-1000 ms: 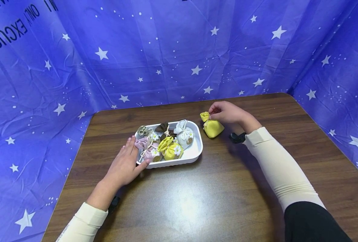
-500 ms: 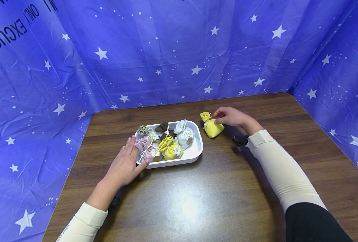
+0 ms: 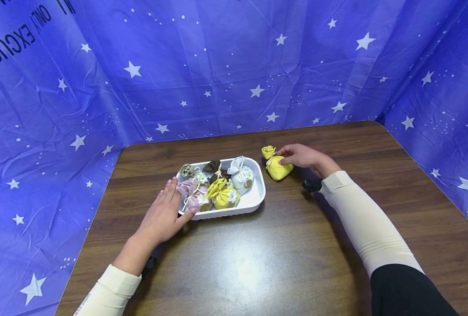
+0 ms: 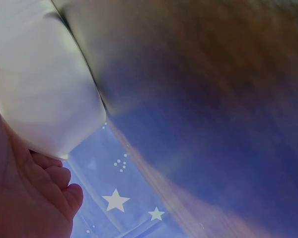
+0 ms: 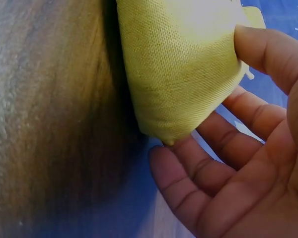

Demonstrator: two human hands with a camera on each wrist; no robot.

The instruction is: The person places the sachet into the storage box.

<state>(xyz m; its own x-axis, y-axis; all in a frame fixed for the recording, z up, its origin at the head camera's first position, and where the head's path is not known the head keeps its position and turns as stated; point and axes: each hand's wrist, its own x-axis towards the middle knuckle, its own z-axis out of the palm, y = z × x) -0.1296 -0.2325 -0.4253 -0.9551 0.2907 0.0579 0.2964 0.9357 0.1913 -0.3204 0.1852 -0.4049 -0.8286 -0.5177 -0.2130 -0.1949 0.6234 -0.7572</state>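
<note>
A small yellow drawstring pouch (image 3: 277, 170) lies on the table just right of the tray. My right hand (image 3: 302, 156) pinches its right side, thumb in front and fingers behind; the right wrist view shows the yellow cloth (image 5: 176, 69) between them. My left hand (image 3: 160, 215) rests against the left end of the white tray (image 3: 259, 193), with its fingers straight and the thumb at the front rim. Inside the tray sit a pink pouch (image 3: 193, 198), another yellow pouch (image 3: 224, 198), a white pouch (image 3: 239, 177), a brown pouch (image 3: 212, 166) and a beige one (image 3: 186, 170).
The wooden table (image 3: 234, 263) has its far edge against a blue curtain (image 3: 218, 79) with white stars. A black wrist camera (image 3: 312, 185) hangs below my right wrist.
My right hand has shifted from the pouch's neck back to its right side and pinches it there. The pouch has hardly moved. My left hand and the tray are unchanged.
</note>
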